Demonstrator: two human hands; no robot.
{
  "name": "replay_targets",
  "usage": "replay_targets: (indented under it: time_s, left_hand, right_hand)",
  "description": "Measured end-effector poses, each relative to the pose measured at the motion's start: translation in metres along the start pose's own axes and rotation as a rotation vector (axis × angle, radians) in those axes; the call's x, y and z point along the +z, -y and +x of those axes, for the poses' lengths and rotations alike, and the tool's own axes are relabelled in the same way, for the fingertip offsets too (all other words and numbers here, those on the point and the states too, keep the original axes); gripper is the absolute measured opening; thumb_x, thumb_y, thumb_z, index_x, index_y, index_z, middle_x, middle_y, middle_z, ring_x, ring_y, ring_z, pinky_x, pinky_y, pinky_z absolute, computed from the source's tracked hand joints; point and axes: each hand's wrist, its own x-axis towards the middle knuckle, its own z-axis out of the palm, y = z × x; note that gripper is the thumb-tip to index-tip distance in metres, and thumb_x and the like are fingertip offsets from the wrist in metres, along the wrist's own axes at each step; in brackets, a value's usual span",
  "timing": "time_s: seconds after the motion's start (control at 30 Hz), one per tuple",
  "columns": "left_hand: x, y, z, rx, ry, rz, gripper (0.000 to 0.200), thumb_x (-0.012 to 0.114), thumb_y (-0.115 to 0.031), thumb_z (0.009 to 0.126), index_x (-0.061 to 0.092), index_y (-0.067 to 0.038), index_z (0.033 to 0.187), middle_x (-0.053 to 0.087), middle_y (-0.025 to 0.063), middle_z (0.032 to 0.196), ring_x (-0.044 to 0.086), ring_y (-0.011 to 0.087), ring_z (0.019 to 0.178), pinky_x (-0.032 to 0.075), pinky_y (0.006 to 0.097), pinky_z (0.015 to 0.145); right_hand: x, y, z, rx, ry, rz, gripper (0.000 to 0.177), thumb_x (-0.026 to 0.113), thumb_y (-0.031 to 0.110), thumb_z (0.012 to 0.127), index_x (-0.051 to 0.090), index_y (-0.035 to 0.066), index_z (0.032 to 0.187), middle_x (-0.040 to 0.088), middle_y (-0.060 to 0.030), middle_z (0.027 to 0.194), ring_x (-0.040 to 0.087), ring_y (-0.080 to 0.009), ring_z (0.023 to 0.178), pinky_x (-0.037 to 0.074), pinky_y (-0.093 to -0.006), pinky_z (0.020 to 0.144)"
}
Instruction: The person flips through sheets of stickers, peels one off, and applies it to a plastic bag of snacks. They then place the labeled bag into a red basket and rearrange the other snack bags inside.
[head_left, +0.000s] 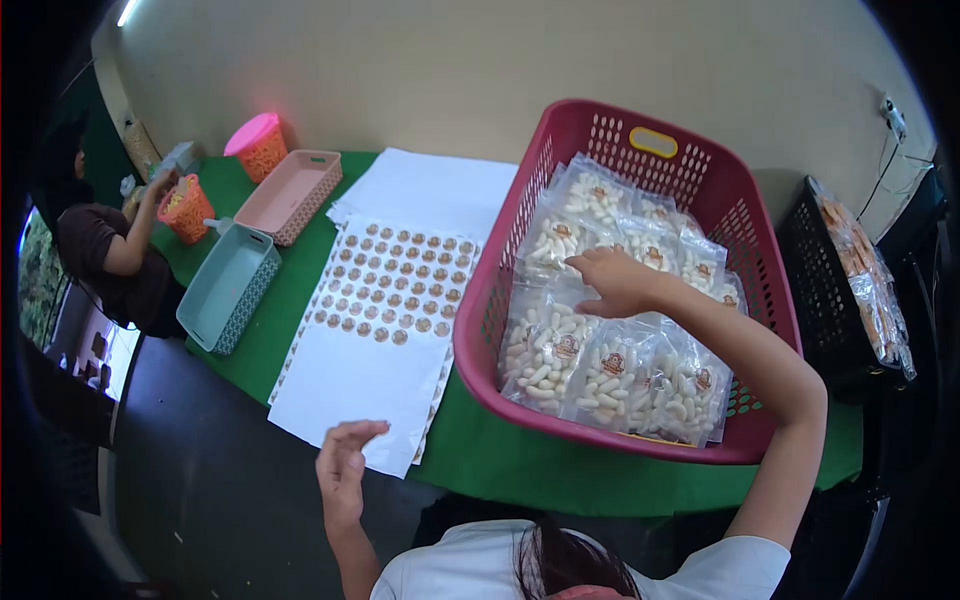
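My right hand (617, 282) reaches over the large maroon basket (625, 440), palm down, fingers and thumb apart on the upper bags. The basket holds several clear plastic bags (560, 355) of pale, finger-shaped snacks, many with a round brown-and-white sticker. My left hand (347, 468) is raised at the near edge of the sticker sheet (345, 385), its fingers loosely bent and the thumb apart from the index fingertip. Rows of round stickers (395, 275) cover the sheet's far half; the near half is bare white. Under my right palm, the bags are partly hidden.
Left on the green-covered table (300, 300) stand a teal tray (225, 290), a pink tray (292, 195) and an orange basket with pink lid (262, 150). Another person (110, 230) handles a smaller orange basket (187, 210). A black crate of packets (850, 270) stands right.
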Motion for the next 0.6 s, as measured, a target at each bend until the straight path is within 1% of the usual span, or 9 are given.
replay_targets:
  time_s: [0.03,0.07,0.13,0.17,0.2,0.37,0.4,0.47,0.6]
  left_hand:
    - [0.011,-0.005,0.009,0.053,-0.03,0.034,0.032,0.048,-0.022,0.081,0.046,0.004,0.1,0.052,0.0166,0.097,0.05,0.0242,0.094,0.035,0.0371,0.088]
    - [0.021,-0.01,0.017,0.028,-0.033,0.044,0.032,0.048,-0.022,0.081,0.046,0.004,0.1,0.052,0.0166,0.097,0.05,0.0242,0.094,0.035,0.0371,0.088]
    - [0.04,-0.019,0.033,0.216,0.028,0.04,0.033,0.049,-0.023,0.08,0.046,0.004,0.1,0.051,0.0171,0.096,0.05,0.0241,0.094,0.035,0.0373,0.088]
    - [0.047,-0.025,0.039,0.218,0.061,0.087,0.036,0.051,-0.026,0.078,0.046,0.004,0.1,0.049,0.017,0.098,0.048,0.0249,0.097,0.035,0.0376,0.088]
    - [0.055,-0.028,0.046,0.202,0.057,0.1,0.036,0.051,-0.026,0.078,0.046,0.004,0.1,0.049,0.017,0.098,0.048,0.0249,0.097,0.035,0.0376,0.088]
    - [0.096,-0.037,0.079,0.294,0.19,0.136,0.049,0.062,-0.018,0.071,0.04,0.002,0.11,0.043,0.0143,0.109,0.044,0.0237,0.104,0.034,0.0364,0.089]
    - [0.103,-0.04,0.087,0.297,0.195,0.139,0.049,0.062,-0.018,0.071,0.04,0.002,0.11,0.043,0.0143,0.109,0.044,0.0237,0.104,0.034,0.0364,0.089]
    - [0.116,-0.044,0.099,0.216,0.184,0.186,0.061,0.067,-0.013,0.067,0.034,0.001,0.116,0.041,0.0144,0.114,0.043,0.0231,0.105,0.034,0.0356,0.091]
    - [0.13,-0.045,0.122,0.113,0.287,0.34,0.069,0.07,-0.014,0.065,0.03,0.002,0.119,0.04,0.0159,0.117,0.046,0.0229,0.102,0.038,0.0341,0.088]
  right_hand:
    - [0.004,-0.004,0.004,-0.002,-0.023,-0.005,0.04,0.06,0.024,0.069,0.049,0.001,0.1,0.053,-0.0131,0.087,0.048,-0.0295,0.089,0.037,-0.0368,0.079]
    - [0.005,-0.006,0.007,-0.007,-0.008,0.016,0.04,0.06,0.024,0.069,0.049,0.001,0.1,0.053,-0.0131,0.087,0.048,-0.0295,0.089,0.037,-0.0368,0.079]
    - [-0.007,-0.006,0.012,-0.061,0.04,0.136,0.024,0.059,0.02,0.07,0.052,0.004,0.085,0.053,-0.0123,0.084,0.048,-0.0296,0.088,0.038,-0.0375,0.078]
    - [-0.01,-0.008,0.014,-0.132,-0.047,0.227,0.014,0.057,0.015,0.071,0.051,0.004,0.078,0.052,-0.0119,0.081,0.048,-0.029,0.086,0.038,-0.0376,0.076]
    - [-0.015,-0.008,0.014,-0.244,-0.166,0.222,0.011,0.054,0.011,0.073,0.051,0.002,0.079,0.054,-0.0133,0.079,0.05,-0.0288,0.084,0.04,-0.0376,0.073]
    - [-0.062,0.024,-0.003,-0.174,0.063,0.602,0.006,0.042,0.007,0.08,0.041,0.0,0.079,0.056,-0.014,0.066,0.058,-0.0233,0.059,0.044,-0.0324,0.055]
    - [-0.068,0.025,-0.007,-0.174,0.055,0.604,0.006,0.042,0.007,0.08,0.041,0.0,0.079,0.056,-0.014,0.066,0.058,-0.0233,0.059,0.044,-0.0324,0.055]
    - [-0.079,0.026,-0.014,-0.354,-0.218,0.433,0.005,0.037,0.006,0.081,0.037,0.001,0.08,0.056,-0.0121,0.063,0.057,-0.0198,0.052,0.044,-0.0298,0.049]
    - [-0.108,0.027,-0.029,-0.228,-0.217,0.428,0.005,0.039,0.005,0.082,0.036,0.001,0.08,0.055,-0.0111,0.063,0.057,-0.017,0.056,0.043,-0.0282,0.047]
